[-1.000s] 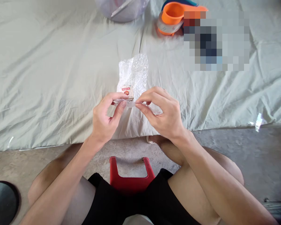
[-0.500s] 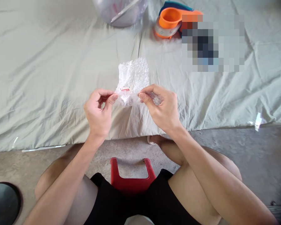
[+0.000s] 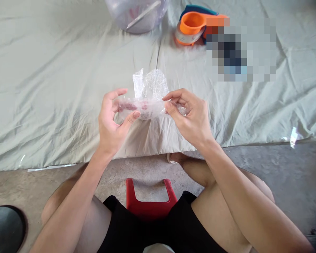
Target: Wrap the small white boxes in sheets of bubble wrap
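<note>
A crumpled sheet of clear bubble wrap (image 3: 155, 84) is between my two hands, near the front edge of the cloth. Its near part is folded over in a cloudy band, and reddish print shows faintly through it. My left hand (image 3: 111, 123) has its thumb on the near side of the wrap and fingers behind it, seen through the plastic; its index finger is lifted away. At the other end, my right hand (image 3: 195, 117) pinches the wrap between thumb and fingers. More clear plastic bunches up beside the right fingers.
A translucent plastic tub (image 3: 138, 15) with a white stick-like item stands at the back. Right of it lies an orange tape dispenser (image 3: 193, 23), beside a pixelated patch. Grey-green cloth (image 3: 55, 88) covers the surface. A red stool (image 3: 151, 207) is under me; a dark round object (image 3: 6, 225) stands lower left.
The near part of the bubble wrap has been folded up, hiding the small red label. My left fingers have spread from a pinch and now lie behind the plastic. My right hand has shifted slightly right.
</note>
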### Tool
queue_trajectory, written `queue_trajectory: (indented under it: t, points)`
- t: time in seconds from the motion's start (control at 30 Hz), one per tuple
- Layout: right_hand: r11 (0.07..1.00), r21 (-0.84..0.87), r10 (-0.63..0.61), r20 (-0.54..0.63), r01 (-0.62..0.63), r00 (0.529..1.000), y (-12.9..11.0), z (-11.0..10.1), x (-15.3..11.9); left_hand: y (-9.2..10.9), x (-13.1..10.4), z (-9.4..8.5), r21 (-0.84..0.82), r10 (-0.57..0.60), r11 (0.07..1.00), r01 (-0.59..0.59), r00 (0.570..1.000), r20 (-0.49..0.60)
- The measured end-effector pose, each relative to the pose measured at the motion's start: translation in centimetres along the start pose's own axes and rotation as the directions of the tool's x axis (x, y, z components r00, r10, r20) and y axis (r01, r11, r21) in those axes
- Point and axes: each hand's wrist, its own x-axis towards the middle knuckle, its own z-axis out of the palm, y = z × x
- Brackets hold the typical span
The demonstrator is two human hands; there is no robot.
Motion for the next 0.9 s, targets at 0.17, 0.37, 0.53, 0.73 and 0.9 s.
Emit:
queue_trajectory:
  t: [0.17,0.37,0.53,0.73,0.9]
  points:
    - [0.952,-0.187,-0.246,0.01,0.243,0.969,-0.9,0.2,0.0,0.4,0.3,0.6,0.049,0.035,0.998,-0.034,0.999,-0.017]
    - [0.948,-0.184,-0.254,0.058,0.26,0.966,-2.1,0.9,0.4,1.0,0.1,1.3,-0.004,0.062,0.998,-0.061,0.998,0.021]
    - [0.992,-0.07,-0.103,0.041,0.106,0.994,-2.5,1.0,0.8,1.3,-0.1,1.5,0.026,0.049,0.998,-0.049,0.999,0.014]
    - [0.98,0.199,0.006,0.083,-0.023,0.997,-0.6,0.6,1.0,0.6,0.1,1.6,-0.015,-0.012,1.0,0.012,1.0,-0.005]
    - [0.978,0.206,0.044,-0.041,-0.035,0.998,0.3,-0.8,1.1,-0.5,-0.1,1.4,-0.01,-0.052,0.999,0.052,0.999,0.0]
